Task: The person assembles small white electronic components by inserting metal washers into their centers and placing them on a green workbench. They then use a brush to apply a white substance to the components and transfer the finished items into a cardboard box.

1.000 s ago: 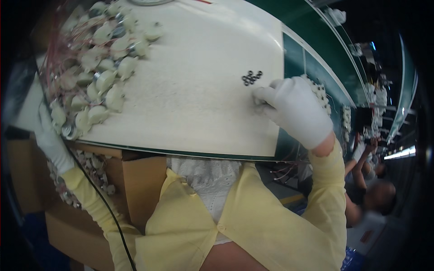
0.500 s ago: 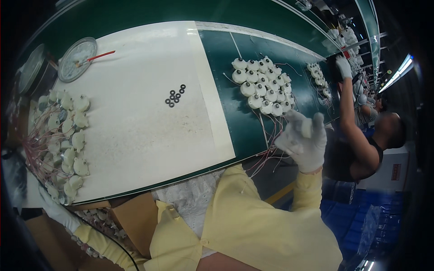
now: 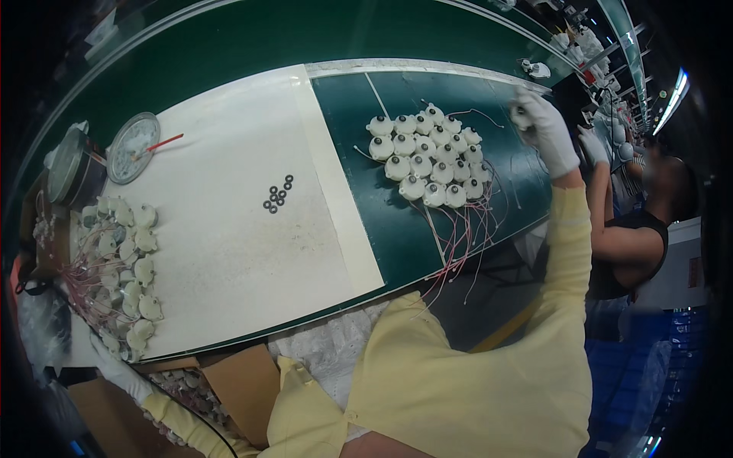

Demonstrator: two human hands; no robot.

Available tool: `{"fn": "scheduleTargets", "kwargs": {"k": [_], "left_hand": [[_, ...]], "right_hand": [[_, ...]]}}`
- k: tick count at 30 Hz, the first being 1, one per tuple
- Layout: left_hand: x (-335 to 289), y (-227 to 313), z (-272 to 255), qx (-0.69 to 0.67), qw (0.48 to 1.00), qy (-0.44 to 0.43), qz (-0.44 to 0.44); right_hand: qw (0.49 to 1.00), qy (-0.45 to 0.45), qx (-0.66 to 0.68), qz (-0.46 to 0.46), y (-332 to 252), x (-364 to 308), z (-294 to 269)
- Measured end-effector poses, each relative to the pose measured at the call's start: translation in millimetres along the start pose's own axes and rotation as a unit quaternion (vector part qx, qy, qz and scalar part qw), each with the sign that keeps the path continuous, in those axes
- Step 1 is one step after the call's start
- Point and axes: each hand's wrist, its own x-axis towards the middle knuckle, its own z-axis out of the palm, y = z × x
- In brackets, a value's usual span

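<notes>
Motors (image 3: 445,153) sat clustered; right hand (image 3: 547,131), curled, contents unclear, had moved from their near corner to their right, apparently shifting work.

a lit tube (image 3: 672,101) glows at right; a yellow line (image 3: 505,329) crosses dark floor (image 3: 472,314).

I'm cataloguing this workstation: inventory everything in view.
worktop: one, green, centre
sheet: one, white, worktop's left
round parts: about twenty, white, worktop's right
wires: many, pinkish, below them
rings: about eight, black, on sheet
piled parts: many, whitish, sheet's left
dish: one, greyish, upper left
stick: one, red, on dish
tub: one, clear, left of dish
cardboard: some, brown, below worktop
co-worker: one, dark top, right
jacket: one, yellow, bottom centre
left hand: one, white-gloved, by piled parts
right hand: one, white-gloved, near worktop's right end
</notes>
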Motion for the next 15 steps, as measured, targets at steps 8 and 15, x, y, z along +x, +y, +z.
{"fn": "scheduleTargets", "kwargs": {"k": [8, 15], "left_hand": [[2.2, 2.9, -8.5, -0.035, 0.997, -0.057, -0.041], [0.6, 7.9, -11.0, -0.039, 0.996, -0.064, -0.054]], "right_hand": [[0.825, -0.122, -0.44, -0.334, 61.9, 107.3, 43.8], [0.791, -0.101, -0.458, -0.392, 90.9, 115.9, 51.4]]}}
